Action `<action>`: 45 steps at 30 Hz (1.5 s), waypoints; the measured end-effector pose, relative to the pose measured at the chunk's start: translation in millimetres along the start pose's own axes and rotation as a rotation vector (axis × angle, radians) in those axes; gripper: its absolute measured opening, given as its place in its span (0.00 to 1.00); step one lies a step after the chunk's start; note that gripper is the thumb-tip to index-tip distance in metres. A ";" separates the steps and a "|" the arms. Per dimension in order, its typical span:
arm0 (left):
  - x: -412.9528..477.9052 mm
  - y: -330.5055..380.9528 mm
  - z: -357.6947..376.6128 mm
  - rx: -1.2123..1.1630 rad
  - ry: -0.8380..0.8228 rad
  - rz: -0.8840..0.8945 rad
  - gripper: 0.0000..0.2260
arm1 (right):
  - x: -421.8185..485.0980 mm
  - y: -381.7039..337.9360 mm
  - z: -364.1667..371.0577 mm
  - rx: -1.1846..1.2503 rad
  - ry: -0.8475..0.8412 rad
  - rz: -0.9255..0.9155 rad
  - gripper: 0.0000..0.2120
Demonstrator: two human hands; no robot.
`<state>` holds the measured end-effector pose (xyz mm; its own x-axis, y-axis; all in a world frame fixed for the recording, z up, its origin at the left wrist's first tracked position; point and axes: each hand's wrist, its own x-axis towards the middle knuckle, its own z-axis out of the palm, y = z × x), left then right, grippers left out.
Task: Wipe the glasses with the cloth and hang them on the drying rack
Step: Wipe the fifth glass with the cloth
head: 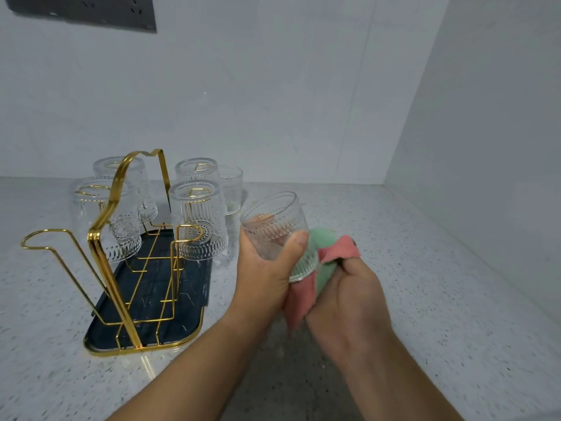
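At the centre of the frame, the left hand (267,268) grips a patterned glass (273,226), which is tilted. Just to its right, the right hand (349,299) holds a pink and green cloth (334,253) bunched against the glass's lower right end. At the left, a gold drying rack (121,268) on a dark tray (151,329) carries four inverted glasses (198,220). Another glass (232,189) stands behind them on the speckled counter (425,268).

Bare forearms (188,372) and wrists, left hand (267,268), right hand (349,302), short plain thumbnail (301,238)
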<state>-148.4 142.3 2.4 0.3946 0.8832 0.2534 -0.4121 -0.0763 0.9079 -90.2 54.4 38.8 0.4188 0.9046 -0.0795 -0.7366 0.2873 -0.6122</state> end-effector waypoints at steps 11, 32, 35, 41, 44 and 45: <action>-0.9 -2.7 1.0 -0.023 -0.012 0.024 0.34 | 16.3 23.3 -4.6 0.022 -0.013 0.125 0.32; -8.3 -3.7 2.8 -0.167 -0.064 -0.198 0.30 | 27.2 -4.7 -4.2 -0.511 0.113 -0.042 0.17; -7.6 -3.3 2.6 -0.203 -0.023 -0.211 0.29 | 25.9 -0.7 -9.5 -0.576 0.181 -0.105 0.14; -10.8 -0.3 5.8 -0.115 0.024 -0.176 0.21 | 21.7 21.4 -1.4 -0.181 0.266 0.059 0.29; -4.3 2.9 1.0 -0.040 0.080 -0.110 0.22 | 14.9 33.3 5.1 -0.103 0.293 0.077 0.30; -2.4 2.2 -0.9 -0.040 0.078 -0.095 0.22 | 13.6 34.4 6.1 -0.104 0.302 0.089 0.30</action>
<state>-150.9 140.4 3.6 0.3692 0.9189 0.1390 -0.4090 0.0264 0.9121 -113.0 78.5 21.5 0.5051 0.7859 -0.3567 -0.7260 0.1634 -0.6680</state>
